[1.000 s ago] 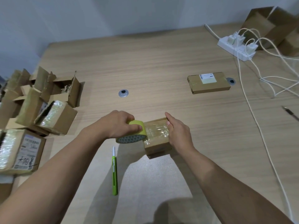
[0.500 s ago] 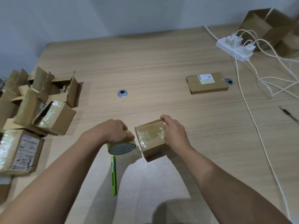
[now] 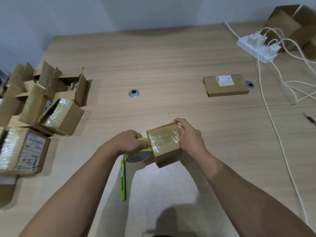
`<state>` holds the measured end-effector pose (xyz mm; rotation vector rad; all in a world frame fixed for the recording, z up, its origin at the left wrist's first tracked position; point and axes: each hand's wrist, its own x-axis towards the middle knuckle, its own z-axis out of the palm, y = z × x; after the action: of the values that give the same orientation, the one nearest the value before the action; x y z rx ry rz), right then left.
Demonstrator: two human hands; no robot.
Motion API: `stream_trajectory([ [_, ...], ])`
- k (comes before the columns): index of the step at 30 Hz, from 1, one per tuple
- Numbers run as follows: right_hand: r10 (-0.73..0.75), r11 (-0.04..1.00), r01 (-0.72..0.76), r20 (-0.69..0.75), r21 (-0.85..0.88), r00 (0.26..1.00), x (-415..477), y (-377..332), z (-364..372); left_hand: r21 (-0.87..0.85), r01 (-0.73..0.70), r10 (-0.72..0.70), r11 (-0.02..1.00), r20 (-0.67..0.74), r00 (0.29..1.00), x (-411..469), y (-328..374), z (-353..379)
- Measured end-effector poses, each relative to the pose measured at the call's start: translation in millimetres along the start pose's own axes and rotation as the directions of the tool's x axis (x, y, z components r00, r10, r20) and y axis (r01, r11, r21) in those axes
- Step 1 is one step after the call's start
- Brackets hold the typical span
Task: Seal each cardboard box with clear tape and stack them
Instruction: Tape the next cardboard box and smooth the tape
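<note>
Two hands work the cardboard box (image 3: 168,153) at the front of the table (image 3: 171,65): right hand (image 3: 189,139) gripping its right end, left hand (image 3: 128,142) clutching the tape roll (image 3: 139,154), now swung back against the box's left side, suggesting another wrap before stacking.

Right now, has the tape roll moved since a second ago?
Yes. The tape roll shifted toward the near edge of the table, from atop the box to its left side, nearer the green knife.

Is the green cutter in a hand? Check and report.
No, the cutter lies on the table near the left hand, which grips the tape roll, while the right hand holds the box.
</note>
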<state>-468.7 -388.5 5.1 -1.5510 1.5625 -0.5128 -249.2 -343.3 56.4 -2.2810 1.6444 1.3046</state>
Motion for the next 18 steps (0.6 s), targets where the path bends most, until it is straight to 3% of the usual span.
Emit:
stream_trajectory([
  [7,0.003,0.993,-0.005,0.015,0.121,1.0,-4.7,5.1,-3.7,-0.18,-0.177,0.14,0.968,-0.203,0.969,-8.9,-8.9,6.6],
  [11,0.027,0.969,-0.033,0.031,0.247,0.999,-8.3,19.0,1.0,-0.507,-0.383,0.235,0.772,-0.331,0.914,-18.5,-8.5,-14.1],
  [14,0.125,0.943,-0.135,0.05,0.304,0.991,-23.3,35.0,28.3,-0.402,-0.441,0.366,0.802,-0.253,0.896,-23.8,-2.3,-13.9],
  [16,0.203,0.931,-0.203,0.031,0.303,0.979,-32.1,41.3,45.9,-0.345,-0.429,0.385,0.835,-0.19,0.903,-22.6,3.7,-0.7],
  [18,0.268,0.917,-0.258,0.008,0.303,0.963,-33.9,40.1,52.4,-0.364,-0.427,0.366,0.828,-0.227,0.903,-17.4,9.6,9.5],
])
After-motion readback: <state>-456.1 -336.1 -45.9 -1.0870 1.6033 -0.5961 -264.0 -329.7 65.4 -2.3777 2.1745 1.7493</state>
